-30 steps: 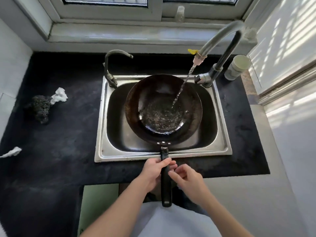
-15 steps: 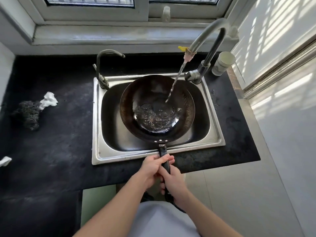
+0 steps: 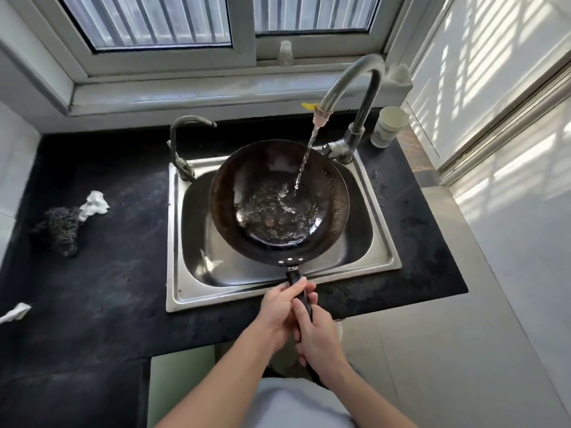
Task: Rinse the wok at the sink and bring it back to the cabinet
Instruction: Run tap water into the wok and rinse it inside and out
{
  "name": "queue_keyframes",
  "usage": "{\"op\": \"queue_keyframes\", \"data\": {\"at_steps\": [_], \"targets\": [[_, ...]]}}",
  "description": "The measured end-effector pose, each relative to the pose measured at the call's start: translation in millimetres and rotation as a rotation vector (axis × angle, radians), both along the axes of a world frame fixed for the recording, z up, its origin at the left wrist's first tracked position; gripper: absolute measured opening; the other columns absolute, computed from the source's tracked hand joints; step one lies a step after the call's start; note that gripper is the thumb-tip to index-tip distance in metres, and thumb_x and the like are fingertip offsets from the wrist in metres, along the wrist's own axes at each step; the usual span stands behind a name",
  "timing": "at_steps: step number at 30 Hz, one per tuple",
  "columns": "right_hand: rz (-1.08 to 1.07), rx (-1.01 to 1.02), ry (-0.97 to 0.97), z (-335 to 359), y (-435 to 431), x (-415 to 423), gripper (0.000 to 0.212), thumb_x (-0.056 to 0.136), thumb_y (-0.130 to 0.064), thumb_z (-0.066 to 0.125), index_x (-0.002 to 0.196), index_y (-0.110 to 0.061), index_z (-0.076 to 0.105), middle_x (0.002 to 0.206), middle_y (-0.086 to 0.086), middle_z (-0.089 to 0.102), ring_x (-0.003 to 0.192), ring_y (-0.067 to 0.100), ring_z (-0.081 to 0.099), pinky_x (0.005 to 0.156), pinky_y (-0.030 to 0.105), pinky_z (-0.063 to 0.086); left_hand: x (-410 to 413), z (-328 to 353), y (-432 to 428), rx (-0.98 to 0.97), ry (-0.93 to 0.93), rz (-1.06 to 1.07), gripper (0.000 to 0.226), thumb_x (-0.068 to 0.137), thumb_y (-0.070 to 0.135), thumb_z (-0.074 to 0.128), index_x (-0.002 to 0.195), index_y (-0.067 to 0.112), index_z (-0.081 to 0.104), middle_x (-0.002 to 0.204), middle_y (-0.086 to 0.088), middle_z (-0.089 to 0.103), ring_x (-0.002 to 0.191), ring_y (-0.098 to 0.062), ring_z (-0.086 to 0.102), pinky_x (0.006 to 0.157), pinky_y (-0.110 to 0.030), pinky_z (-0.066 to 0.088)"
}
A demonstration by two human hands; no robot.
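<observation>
Wok [image 3: 279, 202] sits in the sink [image 3: 174, 242] under the running tap [image 3: 349, 84], left hand [image 3: 278, 310] and right hand [image 3: 318, 338] both gripping its handle [image 3: 294, 274] at the near edge; rinsing step, next probably swirl and tip out.

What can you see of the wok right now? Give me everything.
The wok is round, deep and dark, apparently seasoned metal with brownish walls, and three rivets join it to a black handle. It sits roughly level in the sink, with the handle pointing back over the front rim. Water from the tap falls inside, right of centre, and pools at the bottom. The left hand and right hand both grip the handle.
</observation>
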State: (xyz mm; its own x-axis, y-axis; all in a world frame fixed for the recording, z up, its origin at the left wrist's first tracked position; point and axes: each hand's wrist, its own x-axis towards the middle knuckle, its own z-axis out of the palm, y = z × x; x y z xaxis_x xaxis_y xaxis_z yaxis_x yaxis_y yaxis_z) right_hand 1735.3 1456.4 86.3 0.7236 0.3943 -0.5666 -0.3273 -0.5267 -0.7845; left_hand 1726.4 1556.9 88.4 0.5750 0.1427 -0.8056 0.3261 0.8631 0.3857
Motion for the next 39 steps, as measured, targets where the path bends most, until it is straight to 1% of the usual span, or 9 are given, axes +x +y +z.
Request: {"op": "queue_keyframes", "data": {"at_steps": [4,7,11,15,21,26,28,32,39], "targets": [[0.039,-0.015,-0.059,10,0,10,0.037,0.102,-0.034,0.051,0.073,-0.011,0.055,0.049,-0.005,0.054,0.036,0.008,0.048,0.037,0.023,0.039,8,9,-1,-0.004,-0.062,0.035,0.015,0.096,0.015,0.059,0.103,0.001,0.062,0.069,-0.005,0.065,0.064,-0.018,0.061,0.071,-0.034,0.054],[0.112,-0.042,-0.104,15,-1,10,0.036,0.102,-0.034,0.051,0.071,-0.015,0.056,0.050,-0.005,0.056,0.035,0.004,0.049,0.039,0.020,0.040,2,9,-3,0.024,-0.059,0.056,0.013,0.097,0.014,0.057,0.099,0.002,0.062,0.064,-0.003,0.066,0.062,-0.017,0.062,0.074,-0.035,0.053],[0.173,-0.056,-0.080,8,-7,7,0.036,0.101,-0.035,0.053,0.070,-0.016,0.058,0.049,-0.004,0.057,0.037,0.005,0.050,0.042,0.021,0.041,-8,1,-9,0.070,-0.036,0.074,0.013,0.096,0.016,0.058,0.095,0.003,0.062,0.063,-0.002,0.067,0.057,-0.017,0.063,0.071,-0.037,0.049],[0.163,-0.051,-0.016,-2,-22,6,0.035,0.098,-0.036,0.056,0.070,-0.015,0.057,0.048,-0.003,0.055,0.038,0.008,0.046,0.042,0.029,0.039,-11,-4,-21,0.062,-0.043,0.120,0.010,0.096,0.010,0.058,0.093,0.000,0.060,0.068,-0.006,0.061,0.064,-0.018,0.061,0.075,-0.037,0.054],[0.126,-0.084,-0.002,-4,-39,22,0.034,0.098,-0.037,0.056,0.074,-0.013,0.058,0.048,-0.002,0.055,0.037,0.011,0.047,0.040,0.028,0.037,7,-13,-37,0.047,-0.059,0.108,0.009,0.095,0.007,0.058,0.094,-0.002,0.059,0.072,-0.008,0.058,0.060,-0.017,0.060,0.075,-0.035,0.057],[0.174,-0.140,-0.082,-6,-41,45,0.031,0.096,-0.043,0.055,0.073,-0.023,0.057,0.058,-0.005,0.059,0.049,0.010,0.053,0.052,0.033,0.044,30,-13,-40,0.071,-0.060,0.057,0.015,0.097,0.013,0.057,0.087,0.001,0.058,0.063,-0.006,0.061,0.064,-0.020,0.061,0.073,-0.036,0.052],[0.199,-0.147,-0.097,-4,-38,54,0.031,0.097,-0.043,0.054,0.073,-0.024,0.056,0.059,-0.003,0.061,0.045,0.008,0.054,0.048,0.030,0.044,34,-13,-37,0.090,-0.065,0.041,0.015,0.097,0.016,0.057,0.086,0.005,0.060,0.063,-0.004,0.063,0.063,-0.020,0.062,0.071,-0.036,0.047],[0.267,-0.143,-0.098,0,-27,66,0.033,0.097,-0.045,0.052,0.080,-0.017,0.056,0.061,0.000,0.064,0.040,0.005,0.053,0.044,0.022,0.041,40,-10,-28,0.102,-0.078,0.078,0.016,0.096,0.017,0.057,0.086,0.006,0.060,0.064,-0.002,0.062,0.058,-0.018,0.060,0.067,-0.030,0.041],[0.287,-0.090,-0.003,2,-16,56,0.032,0.099,-0.040,0.054,0.092,-0.010,0.063,0.059,0.002,0.060,0.037,0.010,0.049,0.037,0.027,0.041,22,-10,-14,0.135,-0.054,0.083,0.018,0.097,0.017,0.057,0.086,0.004,0.062,0.065,-0.005,0.063,0.060,-0.019,0.062,0.076,-0.041,0.047]]}}
